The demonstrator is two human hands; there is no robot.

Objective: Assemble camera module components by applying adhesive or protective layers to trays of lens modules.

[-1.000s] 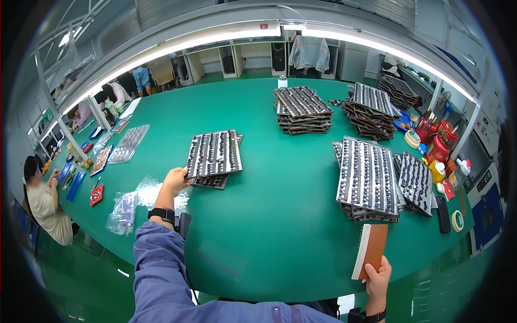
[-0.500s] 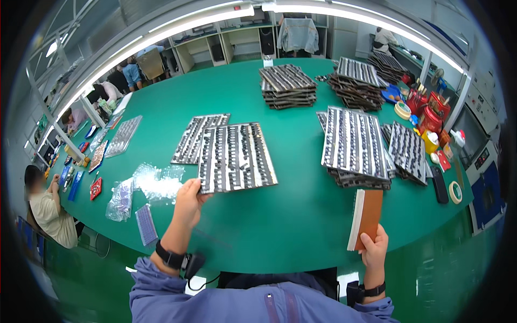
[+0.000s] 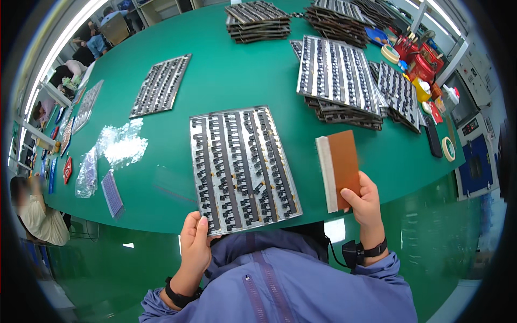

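My left hand (image 3: 195, 242) is closed on the near left corner of a flat tray (image 3: 245, 167), fingers below and thumb at the edge. Rows of small black parts with silvery bits cover it, and a few parts near its middle right sit askew. My right hand (image 3: 365, 200) grips a flat brown block with an off-white strip along its left side (image 3: 344, 161), held upright to the right of the tray. Whether that strip is bristles or cloth I cannot make out. A similar filled tray (image 3: 161, 85) lies farther off on the green table (image 3: 215, 70).
Stacked trays (image 3: 339, 75) stand right of centre, with further stacks (image 3: 258, 24) at the back. Red containers (image 3: 421, 67), tape rolls (image 3: 448, 149) and a black phone-like object (image 3: 432, 137) line the right side. Clear plastic bags (image 3: 86, 175) and a purple strip (image 3: 112, 194) lie left. A person (image 3: 37, 215) sits far left.
The held tray has come nearer to my body, away from the tray behind it. My right hand has shifted left and upward in view with the brown block. The view has tilted downward.
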